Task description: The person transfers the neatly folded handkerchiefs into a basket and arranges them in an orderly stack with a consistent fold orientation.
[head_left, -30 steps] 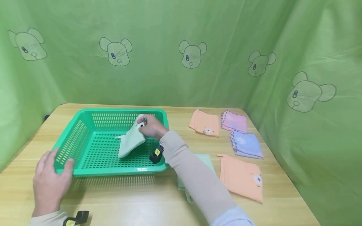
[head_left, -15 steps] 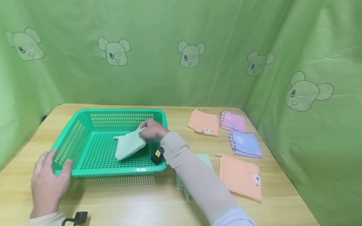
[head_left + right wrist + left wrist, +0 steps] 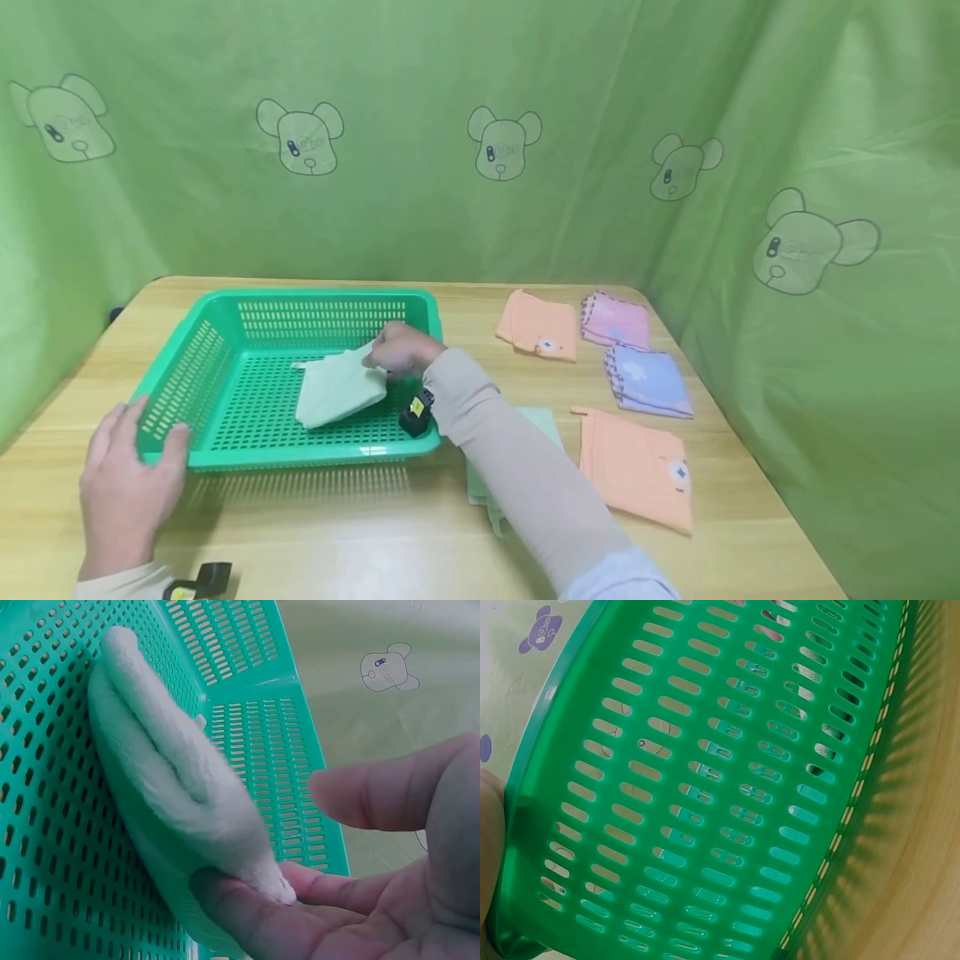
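Observation:
In the head view a green plastic basket (image 3: 307, 457) stands on the table's left half. My left hand (image 3: 131, 492) grips its near left corner, with the thumb over the front rim; the left wrist view shows mostly the slotted basket wall (image 3: 705, 787). Inside the basket a folded pale green towel (image 3: 341, 387) lies tilted, one edge raised at my right hand (image 3: 405, 348). In the right wrist view the thumb stands apart from the towel (image 3: 172, 765), while the fingers (image 3: 247, 907) touch its near edge from below.
Under the right forearm lie folded light green towels (image 3: 542, 421), partly hidden. To the right are two orange towels (image 3: 543, 325), one nearer the front, a pink towel (image 3: 618, 321) and a blue towel (image 3: 651, 382). A green curtain (image 3: 405, 225) surrounds the table.
The pale green towel has come down flatter into the basket and slid slightly left. My right hand has lowered, and its thumb is now off the towel. The left hand keeps its place.

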The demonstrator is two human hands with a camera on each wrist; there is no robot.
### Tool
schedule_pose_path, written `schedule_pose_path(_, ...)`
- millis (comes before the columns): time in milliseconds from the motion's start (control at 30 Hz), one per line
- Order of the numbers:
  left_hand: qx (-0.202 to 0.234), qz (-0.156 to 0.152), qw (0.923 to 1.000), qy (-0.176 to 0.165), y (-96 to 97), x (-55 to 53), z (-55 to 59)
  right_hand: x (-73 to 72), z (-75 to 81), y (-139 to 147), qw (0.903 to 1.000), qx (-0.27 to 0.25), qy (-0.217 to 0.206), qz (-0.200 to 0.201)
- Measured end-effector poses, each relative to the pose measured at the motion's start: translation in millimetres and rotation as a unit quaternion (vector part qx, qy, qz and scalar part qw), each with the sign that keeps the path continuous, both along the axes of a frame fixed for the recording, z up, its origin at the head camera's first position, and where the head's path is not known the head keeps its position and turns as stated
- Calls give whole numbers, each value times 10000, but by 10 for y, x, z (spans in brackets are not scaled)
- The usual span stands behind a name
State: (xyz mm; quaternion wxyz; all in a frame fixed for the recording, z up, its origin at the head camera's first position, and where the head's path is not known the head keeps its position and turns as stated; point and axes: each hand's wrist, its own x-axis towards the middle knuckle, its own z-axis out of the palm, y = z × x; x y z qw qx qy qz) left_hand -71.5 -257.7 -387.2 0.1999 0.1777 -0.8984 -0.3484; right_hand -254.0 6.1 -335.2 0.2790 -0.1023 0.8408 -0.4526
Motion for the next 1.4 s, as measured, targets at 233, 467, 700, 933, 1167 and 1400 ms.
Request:
schedule_pose_path(233,4,11,10000,53,10,13,-19,5,-3,11,9988,432,195,127)
schedule_pose_path(467,22,-14,10000,-50,11,10,0,2,6,40,9964,711,398,223)
schedule_pose_path(700,29,-44,9999,-115,-1,8,1,24,25,48,9964,725,392,172)
schedule_pose_path(933,26,-32,10000,-66,1,13,-12,29,19,28,9978,609,221,139)
schedule_pose_path(1167,33,-5,10000,20,4,9,-21,15,11,15,9983,543,205,-70)
schedule_pose_path(1400,31,-3,10000,51,9,4,-14,20,31,3,9964,716,363,-289)
